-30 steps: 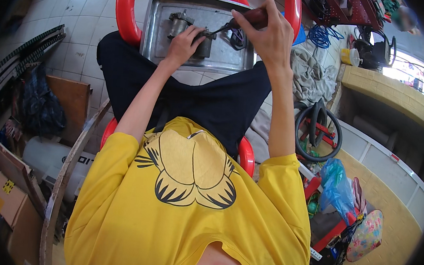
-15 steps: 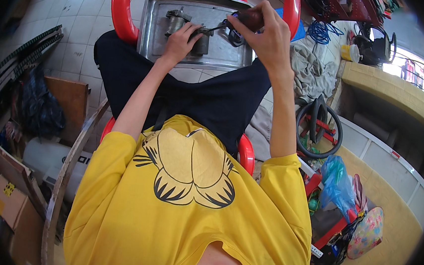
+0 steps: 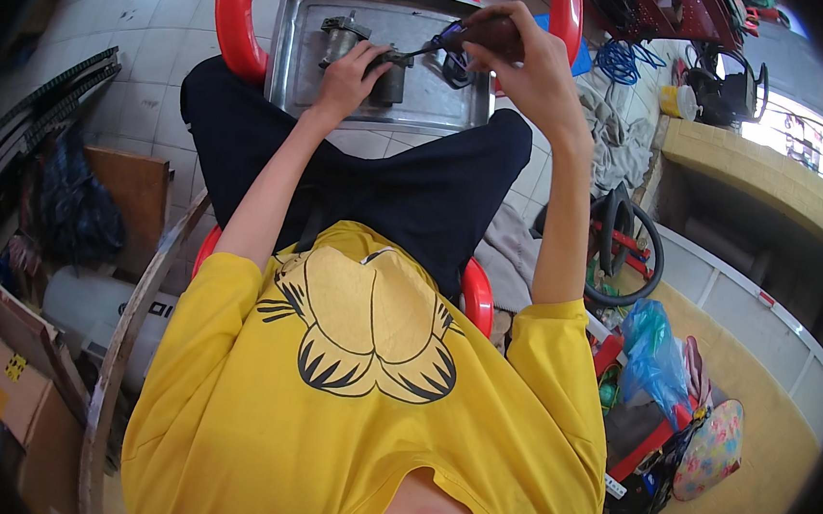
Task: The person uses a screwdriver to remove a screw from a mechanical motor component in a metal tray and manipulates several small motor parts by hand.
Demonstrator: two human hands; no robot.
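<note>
My left hand (image 3: 349, 83) rests its curled fingers on a metal cylindrical part (image 3: 390, 85) in a steel tray (image 3: 299, 94), at its top end. My right hand (image 3: 532, 78) grips the dark reddish-brown handle (image 3: 493, 37) of a tool, whose thin dark shaft (image 3: 428, 51) reaches down-left to that part's top. A second metal cylinder with a flange (image 3: 344, 39) stands left of it, apart from my right hand. A dark looped object with purple on it (image 3: 453, 67) lies at the tray's right, partly behind the handle.
A red plastic chair (image 3: 237, 21) surrounds the tray. At right are coiled blue hose (image 3: 620, 61), a grey cloth (image 3: 618, 148), black rubber tubes (image 3: 647, 276) and a yellow ledge (image 3: 729, 147). Boards (image 3: 127, 182), cardboard (image 3: 5, 385) and dark bags (image 3: 77, 202) sit at left.
My right hand and forearm have shifted a little to the right and turned on the tool's handle. My left hand has moved slightly left in view, along with the tray.
</note>
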